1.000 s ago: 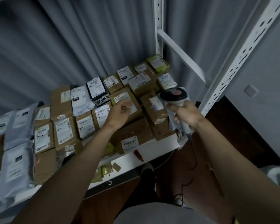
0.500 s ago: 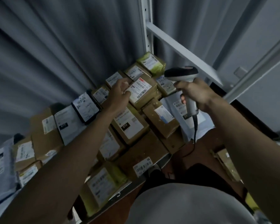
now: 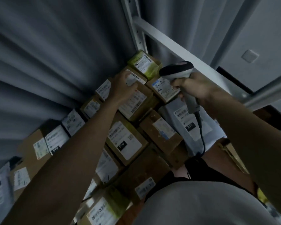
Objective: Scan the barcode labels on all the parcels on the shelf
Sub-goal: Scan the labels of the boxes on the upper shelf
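Left to right. Grey curtain hung behind as backdrop, folds blurred. Parcels packed edge to edge on the shelf, labels turned upward, presumably for reading without lifting. Left hand reached across to a brown box at the back, fingers curled on its label edge, apparently steadying or tilting it toward the reader; how firm the grip was, not clear through the blur. Scanner held above the rear row, head aimed left at that label, cable trailing down. Right hand wrapped fully round the scanner handle, grip closed on it. White shelf post and slanted brace rose behind; grey wall with a square plate at far right. Dim room.
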